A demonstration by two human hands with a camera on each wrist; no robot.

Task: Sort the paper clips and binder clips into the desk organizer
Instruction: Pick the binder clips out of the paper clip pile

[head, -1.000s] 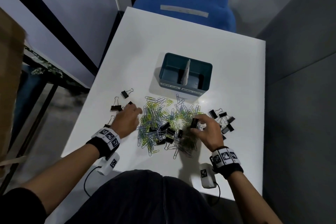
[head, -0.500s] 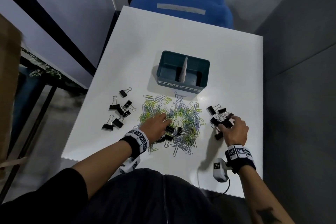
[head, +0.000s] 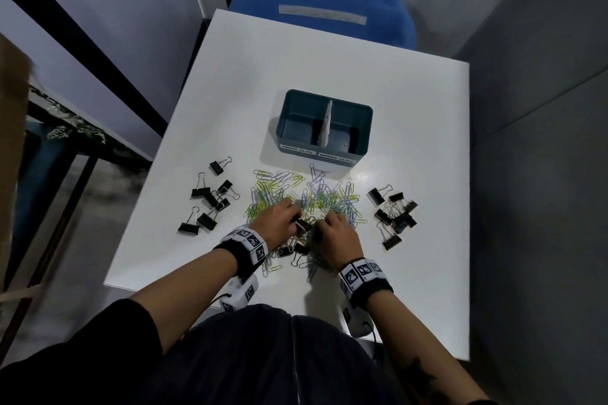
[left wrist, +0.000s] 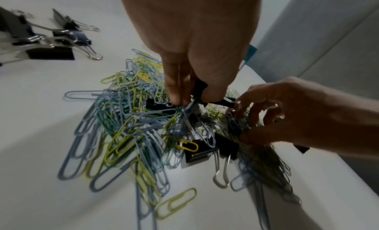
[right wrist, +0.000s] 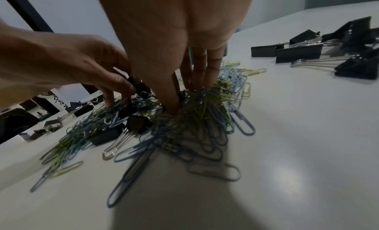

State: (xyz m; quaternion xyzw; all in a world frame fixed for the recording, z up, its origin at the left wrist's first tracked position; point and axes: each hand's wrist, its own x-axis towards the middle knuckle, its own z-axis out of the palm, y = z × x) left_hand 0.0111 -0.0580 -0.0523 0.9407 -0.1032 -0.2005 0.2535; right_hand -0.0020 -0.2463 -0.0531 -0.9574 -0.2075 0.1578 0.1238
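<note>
1. Head view. The desk organizer (head: 324, 128) is seen standing on the white table (head: 411, 108), beyond the clips. Its two compartments, labelled for paper clips and for binder clips, appear to hold nothing. A mixed heap of paper clips (head: 306, 197) is spread just in front of it. Sorted binder clips are laid in a left group (head: 210, 199) and a right group (head: 394, 215), each well apart from the heap. The left hand (head: 276, 220) and the right hand (head: 335, 233) are both lowered into the near side of the heap.

2. Left wrist view. A black binder clip (left wrist: 202, 90) is pinched between the left thumb and fingers. Further binder clips, such as one (left wrist: 200, 154) under a yellow paper clip, are seen buried in the heap.

3. Right wrist view. The right fingers (right wrist: 202, 68) are curled into a bunch of paper clips (right wrist: 205, 107); a firm grip cannot be confirmed, since the fingertips are hidden by wire.

4. Handling judgement. Paper clips are judged light, springy and prone to interlock; a small bunch is best gathered from above. Binder clips are judged stiffer and heavier; hold is best taken on the black body, as the wire handles swing and snag.
</note>
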